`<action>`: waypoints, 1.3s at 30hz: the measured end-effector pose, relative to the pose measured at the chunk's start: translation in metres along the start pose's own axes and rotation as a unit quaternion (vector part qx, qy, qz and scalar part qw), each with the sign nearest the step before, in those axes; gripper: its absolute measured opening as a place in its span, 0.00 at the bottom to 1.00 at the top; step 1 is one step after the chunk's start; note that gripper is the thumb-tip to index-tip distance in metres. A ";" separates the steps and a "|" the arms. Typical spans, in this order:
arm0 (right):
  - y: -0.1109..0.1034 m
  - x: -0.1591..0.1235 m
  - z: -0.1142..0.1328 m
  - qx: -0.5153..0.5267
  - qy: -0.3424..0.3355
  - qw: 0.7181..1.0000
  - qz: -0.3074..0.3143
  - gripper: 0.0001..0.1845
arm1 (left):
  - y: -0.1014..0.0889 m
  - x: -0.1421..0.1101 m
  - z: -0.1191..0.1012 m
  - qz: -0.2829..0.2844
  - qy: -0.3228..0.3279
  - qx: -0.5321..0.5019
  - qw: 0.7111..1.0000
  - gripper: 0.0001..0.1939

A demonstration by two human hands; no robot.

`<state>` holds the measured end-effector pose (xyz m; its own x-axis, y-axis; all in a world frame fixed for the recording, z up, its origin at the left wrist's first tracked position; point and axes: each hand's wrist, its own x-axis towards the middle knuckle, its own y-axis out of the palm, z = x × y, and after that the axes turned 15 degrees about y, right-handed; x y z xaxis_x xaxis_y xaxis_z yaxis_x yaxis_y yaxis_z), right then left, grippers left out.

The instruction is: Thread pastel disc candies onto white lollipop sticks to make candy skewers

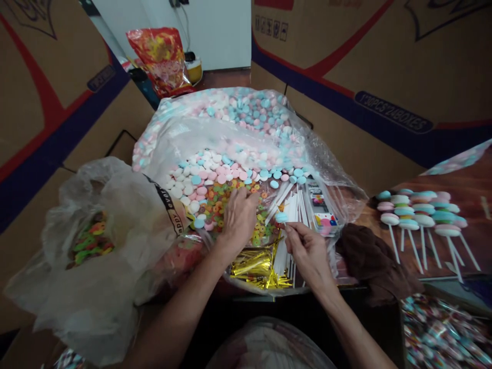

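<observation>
My left hand (240,215) reaches into a heap of colourful gummy rings (217,205), its fingers curled down and pressed together. Its fingertips are partly hidden, so whatever they pinch does not show. My right hand (307,251) pinches a white lollipop stick just below a pale blue candy (281,217) threaded on its top. Beneath and beside this hand lie loose white sticks (300,205). Gold twist ties (253,264) are piled nearer to me, between my wrists. Pink, white and blue round candies (221,171) spill from a large clear bag (192,128) behind the rings.
Finished candy-stack lollipops (423,215) stand in a group at right, beside a brown cloth (376,256). A box of wrapped sweets (446,333) sits at lower right. A plastic bag (96,302) with gummies is at left. Large cardboard boxes (346,66) flank the back; a red packet (159,59) stands behind.
</observation>
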<state>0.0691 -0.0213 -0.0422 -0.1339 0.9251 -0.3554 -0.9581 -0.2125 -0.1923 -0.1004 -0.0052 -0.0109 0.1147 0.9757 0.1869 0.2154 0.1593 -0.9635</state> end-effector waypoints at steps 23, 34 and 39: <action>0.001 0.001 -0.010 -0.033 -0.020 0.999 0.017 0.17 | 0.010 0.026 0.012 0.103 0.114 0.068 0.986 0.16; 0.000 0.001 -0.007 -0.026 -0.021 0.999 0.017 0.17 | 0.016 0.030 0.016 -0.049 0.010 -0.148 0.988 0.07; 0.001 -0.004 0.004 0.000 -0.041 0.999 0.014 0.17 | -0.005 0.023 0.022 -0.090 -0.080 -0.501 0.857 0.10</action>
<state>0.0677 -0.0239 -0.0368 -0.1820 0.9414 -0.2838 -0.9534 -0.2396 -0.1832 -0.1205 0.0202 -0.0063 -0.1241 0.9699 0.2095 0.9498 0.1772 -0.2577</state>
